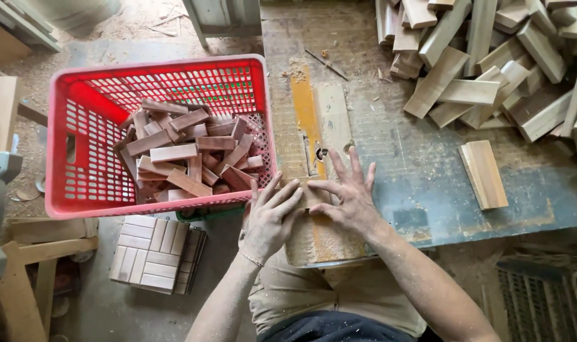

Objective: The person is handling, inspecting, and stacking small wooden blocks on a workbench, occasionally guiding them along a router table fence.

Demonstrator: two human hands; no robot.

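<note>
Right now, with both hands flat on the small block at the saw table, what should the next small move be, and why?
Probably ease the wooden block forward along the yellow insert. Both the left hand and the right hand press on it with spread fingers, and it sits just short of the slot. Fingers should stay off the line of the slot.

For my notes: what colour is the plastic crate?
Red crate, seen best in the head view.

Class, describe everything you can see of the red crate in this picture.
The red crate is a rectangular plastic basket with perforated lattice walls and floor, a solid rim and a handle slot in its left wall. It sits left of the saw table, open-topped, holding a loose heap of short reddish wood blocks. The left hand lies just off its near right corner.
</note>
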